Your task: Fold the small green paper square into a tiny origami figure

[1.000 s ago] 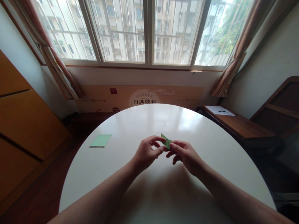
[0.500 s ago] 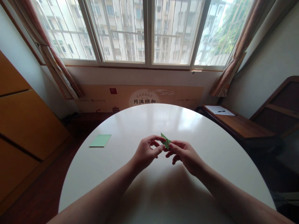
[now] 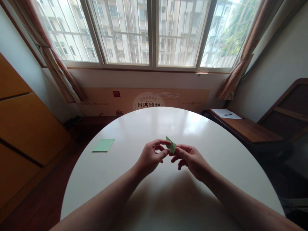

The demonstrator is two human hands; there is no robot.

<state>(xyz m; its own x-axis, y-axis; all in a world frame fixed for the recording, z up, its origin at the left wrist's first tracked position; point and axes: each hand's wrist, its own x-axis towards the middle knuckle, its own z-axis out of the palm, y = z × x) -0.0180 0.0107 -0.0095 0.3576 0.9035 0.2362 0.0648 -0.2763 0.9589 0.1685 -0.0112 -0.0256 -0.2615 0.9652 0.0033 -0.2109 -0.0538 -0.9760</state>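
A small piece of folded green paper is held up over the middle of the white round table, one pointed corner sticking up to the left. My left hand pinches its left side between thumb and index finger. On the other side, my right hand grips the lower right part with thumb and index finger, its other fingers loosely curled below. Fingertips cover some of the folds. Away to the left, a stack of light green square paper lies flat on the table.
Beyond the table's far edge stands a tan printed panel under the barred window. To the right, a wooden side table carries a white sheet with a dark item on it. An orange-brown cabinet is at left.
Almost nothing differs. Both hands keep their pinch on the folded paper, which has shifted and tilted only very slightly.
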